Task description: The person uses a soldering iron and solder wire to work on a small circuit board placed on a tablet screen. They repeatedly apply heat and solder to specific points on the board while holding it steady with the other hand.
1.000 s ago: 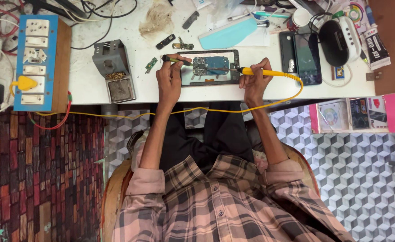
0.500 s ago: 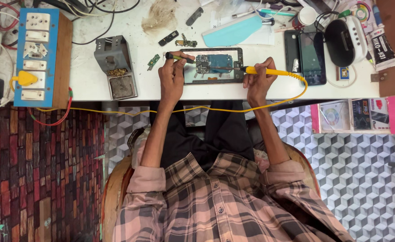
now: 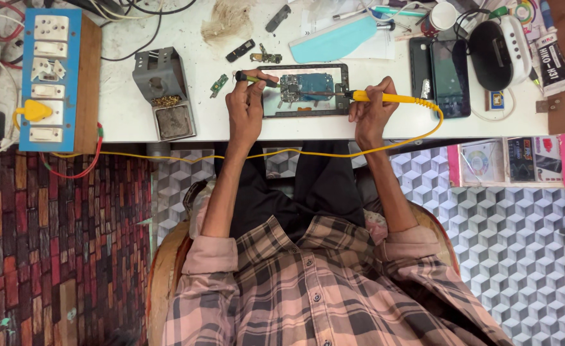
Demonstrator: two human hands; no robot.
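seated person at a white workbench [image 3: 135,115], seen from above. opened phone [image 3: 305,90] lies flat near the bench's front edge, between the two hands, back off, circuit board [image 3: 308,85] exposed inside the dark frame. right hand [image 3: 371,110] is closed around the yellow soldering iron [image 3: 385,98], tip reaching left onto the board; its yellow cord [image 3: 282,152] loops off the bench edge and runs left. left hand [image 3: 247,106] is pinched on a slim dark tool with a green collar [image 3: 251,78], at the phone's left end; exact contact point too small to tell. soldering stand with brass wool [image 3: 166,96] sits well left, blue switchboard [image 3: 53,78] further left, two more phones [image 3: 441,75] to the right. step in hand looks like soldering work on the board. next move calls for a steady tip on one small joint, the left hand bracing the part.
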